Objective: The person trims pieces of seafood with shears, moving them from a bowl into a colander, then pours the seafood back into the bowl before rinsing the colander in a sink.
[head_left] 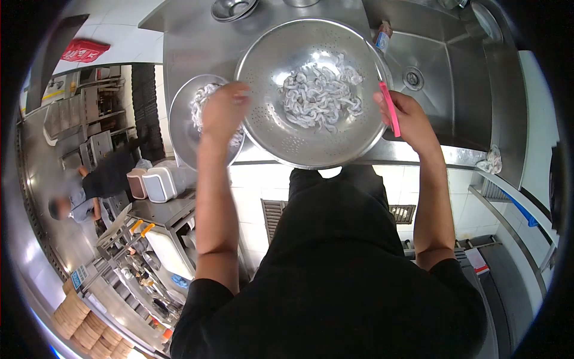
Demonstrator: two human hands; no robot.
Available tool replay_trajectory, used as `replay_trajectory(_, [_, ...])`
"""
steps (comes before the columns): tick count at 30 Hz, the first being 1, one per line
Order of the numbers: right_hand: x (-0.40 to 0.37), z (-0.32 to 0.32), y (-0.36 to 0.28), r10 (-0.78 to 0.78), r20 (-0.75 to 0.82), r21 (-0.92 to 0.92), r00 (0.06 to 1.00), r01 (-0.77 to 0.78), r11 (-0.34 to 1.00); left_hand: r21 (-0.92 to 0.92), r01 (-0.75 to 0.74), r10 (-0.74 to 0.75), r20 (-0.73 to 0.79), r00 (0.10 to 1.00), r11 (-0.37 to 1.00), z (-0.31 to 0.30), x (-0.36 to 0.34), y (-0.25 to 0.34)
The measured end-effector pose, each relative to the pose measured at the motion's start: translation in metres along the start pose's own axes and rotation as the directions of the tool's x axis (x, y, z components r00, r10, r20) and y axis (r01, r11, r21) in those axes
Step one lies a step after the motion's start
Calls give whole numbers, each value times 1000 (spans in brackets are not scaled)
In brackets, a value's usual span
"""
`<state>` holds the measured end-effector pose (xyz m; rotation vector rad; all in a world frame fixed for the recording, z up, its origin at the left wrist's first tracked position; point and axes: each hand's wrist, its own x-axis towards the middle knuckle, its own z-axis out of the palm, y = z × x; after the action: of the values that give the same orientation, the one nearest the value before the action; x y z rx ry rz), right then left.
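Note:
A large steel colander (266,128) with a heap of raw, greyish peeled shrimp (320,99) stands at the counter's front edge. To its left is a smaller metal bowl (182,140) holding more pale shrimp (200,105). My left hand (226,110) is over this bowl, near the colander's left rim. Its fingers are smeared by motion, so what they hold, if anything, does not show. At the colander's right rim, my right hand (408,116) is closed on a pink-handled knife (390,107), its thin blade pointing away from me along the rim.
A steel sink (472,90) with a drain lies on the right, with a bottle (382,37) at its left edge. Small steel bowls (233,8) sit at the back. A crumpled cloth (491,160) lies at the right edge. Another person (78,200) is at far left.

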<state>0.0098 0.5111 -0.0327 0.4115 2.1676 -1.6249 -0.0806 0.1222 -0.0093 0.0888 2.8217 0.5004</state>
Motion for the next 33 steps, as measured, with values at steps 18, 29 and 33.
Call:
replay_trajectory(18, [-5, -8, 9, 18, -6, 8, 1000, -18, 1000, -120, -53, 78, 221, 972, 991, 87, 26, 44])
replay_trajectory(29, [-8, -2, 0, 5, 1, 35, 1000, -5, 999, -356, -62, 123, 152, 981, 932, 36, 26, 42])
replay_trajectory(33, [-11, -4, 0, 31, 41, 23, 999, -32, 999, -356, -61, 109, 115, 987, 933, 34, 23, 45])
